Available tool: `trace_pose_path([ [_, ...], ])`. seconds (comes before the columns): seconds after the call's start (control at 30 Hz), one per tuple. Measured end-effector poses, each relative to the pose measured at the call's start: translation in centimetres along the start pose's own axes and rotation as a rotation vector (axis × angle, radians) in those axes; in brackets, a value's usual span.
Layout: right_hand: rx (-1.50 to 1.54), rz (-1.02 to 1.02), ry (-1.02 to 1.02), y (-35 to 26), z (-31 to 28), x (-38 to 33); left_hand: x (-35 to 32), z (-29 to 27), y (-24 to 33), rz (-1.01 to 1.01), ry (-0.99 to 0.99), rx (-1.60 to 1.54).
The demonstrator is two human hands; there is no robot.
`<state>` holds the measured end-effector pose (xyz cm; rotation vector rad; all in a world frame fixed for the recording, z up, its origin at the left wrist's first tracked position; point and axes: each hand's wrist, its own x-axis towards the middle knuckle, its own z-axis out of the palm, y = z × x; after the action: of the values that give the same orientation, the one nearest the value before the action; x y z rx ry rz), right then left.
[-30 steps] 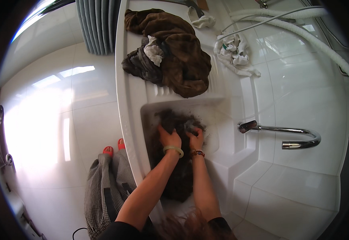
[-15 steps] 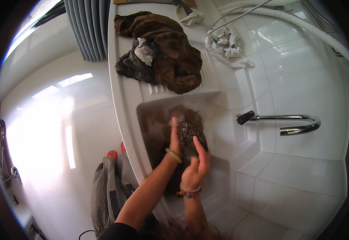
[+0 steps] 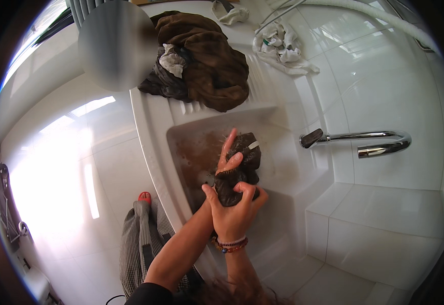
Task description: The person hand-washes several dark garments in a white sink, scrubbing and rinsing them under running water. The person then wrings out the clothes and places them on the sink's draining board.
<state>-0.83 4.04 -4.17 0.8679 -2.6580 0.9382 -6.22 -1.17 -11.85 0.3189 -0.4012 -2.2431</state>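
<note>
A wet dark-brown cloth [image 3: 250, 157], with a small white tag on it, is bunched over the sink basin [image 3: 278, 218]. One part lies across my left wrist and palm. My left hand [image 3: 227, 152] points away from me, its forefinger and thumb stretched out and apart; the cloth hides its other fingers. Just below, my right hand [image 3: 234, 213] has its fingers curled onto the cloth at my left wrist, its thumb by the left forearm. Murky brown water [image 3: 196, 145] with some foam stands in the basin's left part.
Beyond the basin, brown clothes [image 3: 201, 56] lie heaped on the ribbed board with a pale cloth [image 3: 172, 61]. White cloths [image 3: 280, 46] lie at the far right. A chrome faucet [image 3: 369, 136] juts rightward. A blurred grey round shape [image 3: 115, 46] covers the upper left.
My right hand has moved nearer and left, onto the cloth at my left wrist. The cloth now covers my left bangle and its white tag shows. The blurred grey shape has appeared.
</note>
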Motion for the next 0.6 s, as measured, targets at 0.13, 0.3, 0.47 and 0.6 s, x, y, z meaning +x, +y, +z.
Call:
trace_pose_path([
  [0.13, -0.066, 0.079, -0.012, 1.8, 1.8, 2.7, 0.0, -2.3, -1.7, -0.187, 0.102, -0.024],
  [0.3, -0.083, 0.383, -0.066, 4.0, 3.8, 8.5, 0.1, -2.7, -1.4, -0.244, 0.227, -0.184],
  [0.47, 0.122, 0.441, -0.12, 7.6, 1.6, 11.9, -0.6, 1.5, 0.4, -0.375, 0.302, -0.285],
  [0.6, 0.351, 0.056, -0.057, 4.6, 0.0, 8.1, 0.2, -0.6, 0.1, -0.226, 0.137, -0.147],
])
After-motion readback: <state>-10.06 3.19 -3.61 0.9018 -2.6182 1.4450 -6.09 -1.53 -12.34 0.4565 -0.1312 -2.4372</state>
